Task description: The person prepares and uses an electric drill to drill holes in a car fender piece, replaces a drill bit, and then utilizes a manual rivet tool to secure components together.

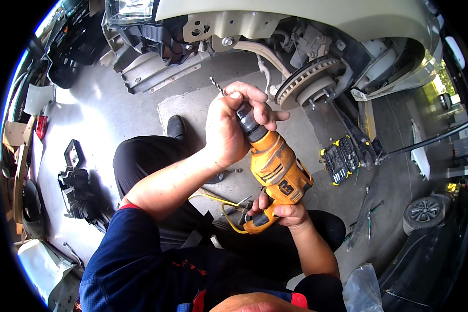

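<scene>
A worn yellow-orange power drill (278, 166) is held at a slant in front of me, its nose toward the far left. My left hand (229, 122) is closed around the black chuck (248, 122), thumb and fingers wrapped near its front. From the chuck a spiral drill bit (217, 86) sticks out past my thumb. Around the drill's rear handle (261, 221) my right hand (291, 213) is closed. The trigger is hidden by the fingers. A yellow cord (224, 212) loops beside the handle, over my legs.
Ahead is a raised car body (317, 13) with an exposed brake disc (309, 83). A socket set (340, 160) lies by a black jack arm (356, 132). Left on the floor are black car parts (80, 192). A wheel (425, 212) is at right.
</scene>
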`<act>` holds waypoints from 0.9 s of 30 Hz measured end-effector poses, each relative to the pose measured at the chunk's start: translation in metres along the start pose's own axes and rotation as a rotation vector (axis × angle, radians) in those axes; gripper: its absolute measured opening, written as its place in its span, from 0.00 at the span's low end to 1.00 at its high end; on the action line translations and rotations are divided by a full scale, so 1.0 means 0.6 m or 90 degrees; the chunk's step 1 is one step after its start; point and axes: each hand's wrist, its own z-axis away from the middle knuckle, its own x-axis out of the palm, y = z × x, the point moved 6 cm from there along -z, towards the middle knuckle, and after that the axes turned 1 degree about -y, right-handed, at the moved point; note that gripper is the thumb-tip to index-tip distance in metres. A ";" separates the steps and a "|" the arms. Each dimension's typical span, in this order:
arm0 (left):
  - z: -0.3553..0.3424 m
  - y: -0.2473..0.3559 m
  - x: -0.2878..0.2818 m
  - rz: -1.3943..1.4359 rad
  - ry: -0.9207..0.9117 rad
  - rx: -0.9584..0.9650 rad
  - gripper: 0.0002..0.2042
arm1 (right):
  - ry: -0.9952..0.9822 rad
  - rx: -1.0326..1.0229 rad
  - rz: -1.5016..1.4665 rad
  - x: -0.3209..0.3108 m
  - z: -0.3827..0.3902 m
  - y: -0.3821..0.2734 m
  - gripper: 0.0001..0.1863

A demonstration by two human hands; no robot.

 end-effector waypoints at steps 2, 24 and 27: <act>0.000 0.000 0.000 0.002 0.001 0.013 0.16 | -0.015 -0.012 -0.020 -0.002 -0.002 0.001 0.31; 0.017 -0.035 -0.003 -0.054 0.142 -0.144 0.21 | 0.062 -0.168 0.483 -0.015 -0.010 -0.040 0.36; 0.023 -0.044 -0.018 -0.056 0.160 -0.191 0.13 | 0.235 -0.402 0.925 0.024 -0.002 -0.081 0.37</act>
